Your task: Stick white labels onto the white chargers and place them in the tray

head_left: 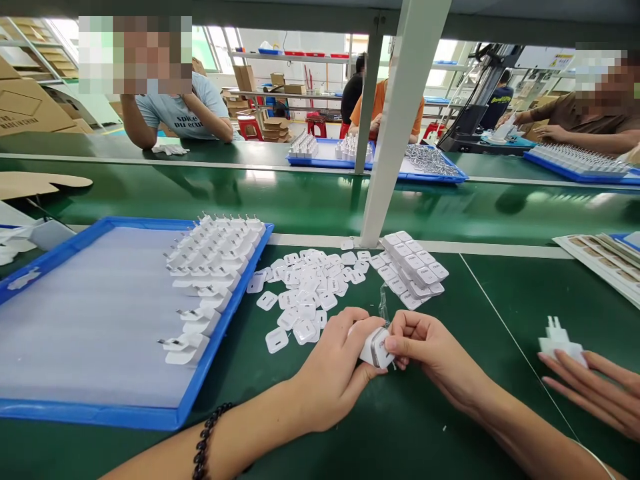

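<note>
My left hand point(333, 373) is wrapped round a small white plug housing point(373, 348) near the middle of the green table. On the housing's right side, my right hand point(425, 343) pinches the edge of its white end cover point(384, 349) between thumb and fingers. A scrap of clear film point(383, 303) rises just behind the fingers. Beyond my hands lies a loose heap of white square covers point(313, 287) with slots. Right of the heap are stacked blocks of white square pieces point(413, 267).
A blue-rimmed tray point(187, 393) at left holds rows of white plugs point(215, 250). At right, another person's hand point(595, 387) touches a white plug point(561, 343). A white post point(395, 127) stands ahead, beside the green conveyor point(225, 193). People sit across it.
</note>
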Available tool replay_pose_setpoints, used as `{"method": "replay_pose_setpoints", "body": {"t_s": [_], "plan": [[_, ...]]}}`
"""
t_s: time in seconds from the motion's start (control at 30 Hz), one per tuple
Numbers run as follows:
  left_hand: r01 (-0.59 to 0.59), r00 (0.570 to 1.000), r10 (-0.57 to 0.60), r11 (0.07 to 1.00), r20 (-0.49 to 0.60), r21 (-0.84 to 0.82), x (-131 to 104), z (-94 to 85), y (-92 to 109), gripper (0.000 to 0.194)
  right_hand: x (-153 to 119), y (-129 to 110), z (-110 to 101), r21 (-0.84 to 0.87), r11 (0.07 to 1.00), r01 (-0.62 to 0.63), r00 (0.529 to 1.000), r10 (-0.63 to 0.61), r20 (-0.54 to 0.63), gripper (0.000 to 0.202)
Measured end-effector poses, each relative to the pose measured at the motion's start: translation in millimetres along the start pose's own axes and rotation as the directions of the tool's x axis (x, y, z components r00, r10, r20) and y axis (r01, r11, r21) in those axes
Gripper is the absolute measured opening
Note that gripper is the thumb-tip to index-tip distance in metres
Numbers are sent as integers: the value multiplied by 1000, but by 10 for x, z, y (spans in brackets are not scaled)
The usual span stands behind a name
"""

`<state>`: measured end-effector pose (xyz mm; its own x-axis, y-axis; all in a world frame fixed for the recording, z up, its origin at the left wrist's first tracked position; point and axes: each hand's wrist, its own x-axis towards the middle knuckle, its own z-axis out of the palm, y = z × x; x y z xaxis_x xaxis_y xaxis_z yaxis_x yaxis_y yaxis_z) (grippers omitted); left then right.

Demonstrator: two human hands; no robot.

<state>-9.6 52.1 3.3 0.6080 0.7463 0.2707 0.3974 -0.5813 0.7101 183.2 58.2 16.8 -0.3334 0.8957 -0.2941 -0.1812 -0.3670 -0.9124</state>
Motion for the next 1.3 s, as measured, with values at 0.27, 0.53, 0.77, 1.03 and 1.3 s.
{"method": "replay_pose_setpoints", "body": {"t_s": [0.27,0.53,0.77,1.03,1.3], "plan": [[6,1000,-6,1000,18,8,-16,0,-3,42,-23,-26,13,6,1000,-1,1000,1,-11,37],[10,1000,-10,999,8,-31,10,3,-11,38,-26,-20,11,12,1000,-2,1000,2,-21,38],[11,1000,-10,999,11,-52,13,10,-20,37,-33,-8,20,-7,1000,11,999,-12,-44,37],[35,999,-33,995,22,-98,28,18,5,33,-39,12,27,-46,997,54,994,-58,-97,38],[93,996,-90,987,29,-131,45,19,45,28,-33,18,41,-74,994,81,990,-89,-111,40]]}}
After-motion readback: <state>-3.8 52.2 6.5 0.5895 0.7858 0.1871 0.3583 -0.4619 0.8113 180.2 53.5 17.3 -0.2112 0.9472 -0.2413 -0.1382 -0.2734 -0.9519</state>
